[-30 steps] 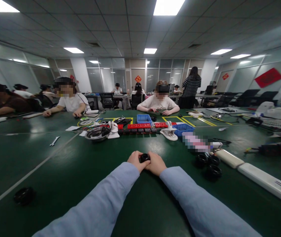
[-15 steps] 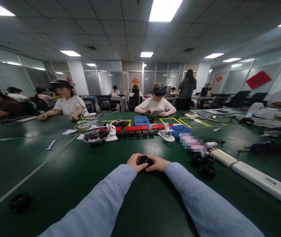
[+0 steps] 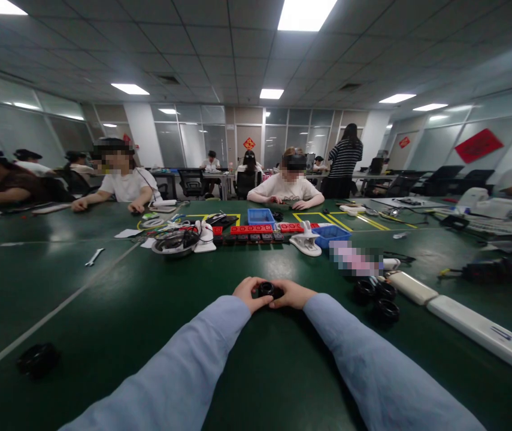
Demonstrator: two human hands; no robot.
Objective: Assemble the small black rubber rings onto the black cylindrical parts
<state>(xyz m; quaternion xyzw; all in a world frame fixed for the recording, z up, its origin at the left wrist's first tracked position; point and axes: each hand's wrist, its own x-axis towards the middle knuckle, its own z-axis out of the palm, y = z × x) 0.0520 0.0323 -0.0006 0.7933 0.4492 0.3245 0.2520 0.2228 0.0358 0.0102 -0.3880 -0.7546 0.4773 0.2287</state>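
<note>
Both hands, left hand and right hand, pinching black ring part mid-tabletop; best kept level, grip even, clear of spare rings.

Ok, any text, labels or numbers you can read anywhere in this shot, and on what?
None can be read.
Red diamond sign on the far glass wall: a gold mark, too small to read.
Red sign on the right wall: no legible text.
White bar on the table: a dark mark, blurred.
Black part between both hands: no marking shows.
</note>
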